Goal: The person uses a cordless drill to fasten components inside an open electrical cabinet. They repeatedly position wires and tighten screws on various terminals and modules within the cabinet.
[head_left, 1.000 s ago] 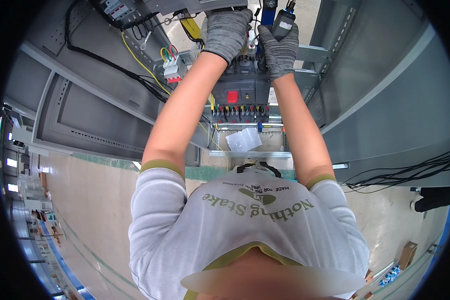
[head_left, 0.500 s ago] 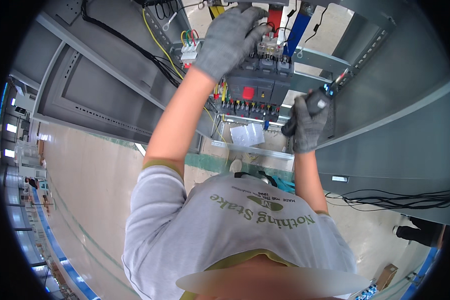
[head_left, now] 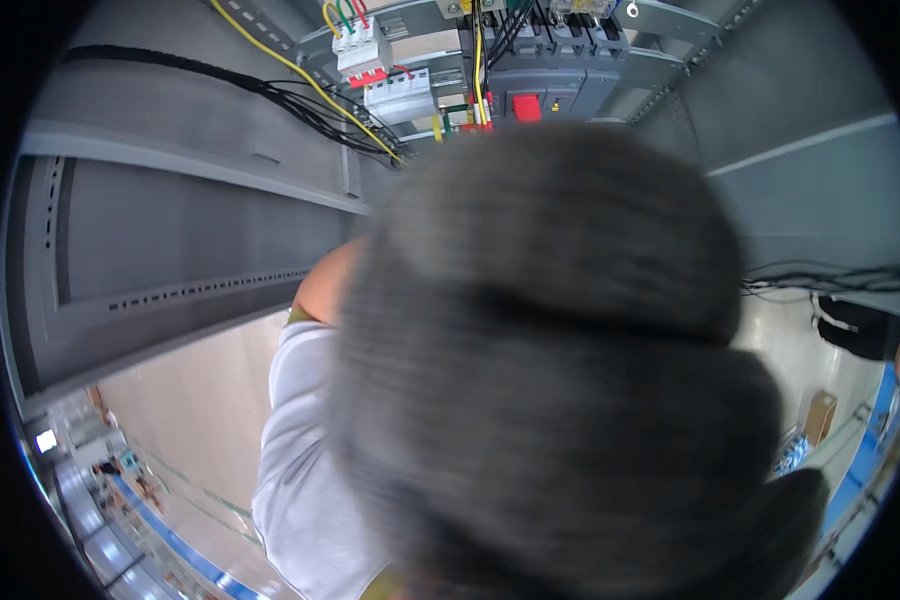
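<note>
Head view: a grey glove [head_left: 560, 370] fills most of the frame, very close to the lens and blurred. I can't tell which hand it is, nor whether it's spread, closed or pinching anything. No tool visible in it.

Left of the glove I see a bare forearm [head_left: 322, 287] running into a white sleeve [head_left: 300, 450], lower left of centre. It goes behind the glove, so I can't see where it ends.

Far side, top of frame: open grey cabinet [head_left: 170, 230]. A dark breaker [head_left: 550, 85] with a red button sits top centre, just above the glove's edge, partly cut off. Left of it are white breakers [head_left: 395, 90] with red, green and yellow leads on top. A yellow wire [head_left: 300, 75] and a black wire bundle [head_left: 260, 95] run diagonally from upper left toward the breakers.

Right side: black cables [head_left: 820, 278] lie along the cabinet edge. Near bottom left, workshop floor [head_left: 185, 420], blurred.
</note>
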{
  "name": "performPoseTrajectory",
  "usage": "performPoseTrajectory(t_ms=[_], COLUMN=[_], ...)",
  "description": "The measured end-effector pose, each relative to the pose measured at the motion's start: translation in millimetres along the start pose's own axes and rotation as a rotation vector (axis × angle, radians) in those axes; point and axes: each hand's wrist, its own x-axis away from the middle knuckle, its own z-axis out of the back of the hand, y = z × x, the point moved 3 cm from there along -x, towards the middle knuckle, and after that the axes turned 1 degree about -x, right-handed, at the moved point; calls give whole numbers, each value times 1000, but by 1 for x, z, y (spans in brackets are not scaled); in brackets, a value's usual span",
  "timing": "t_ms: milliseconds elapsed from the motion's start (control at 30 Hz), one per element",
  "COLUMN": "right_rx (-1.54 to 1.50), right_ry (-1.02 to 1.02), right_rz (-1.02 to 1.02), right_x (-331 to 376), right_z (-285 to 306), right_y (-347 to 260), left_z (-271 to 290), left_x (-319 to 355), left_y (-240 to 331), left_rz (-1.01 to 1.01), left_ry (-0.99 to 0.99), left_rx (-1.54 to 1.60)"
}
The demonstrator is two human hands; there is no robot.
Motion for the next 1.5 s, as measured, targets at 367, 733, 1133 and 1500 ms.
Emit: performPoseTrajectory(t_ms=[367,733,1133,1500], right_rx=[-160,18,459,226], right_ry=[192,161,76,142], right_rz=[-205,153,751,637], right_x=[38,10,-125,-138], right_z=[-58,-60,-102,-85], right_y=[39,-39,-134,-118], left_z=[97,77,126,125], left_x=[28,1,-3,-42], left_y=[-84,-178,-140,-148], left_rz=[342,526,498,764], left_ry=[1024,802,513,678], left_rx=[398,629,1063,885])
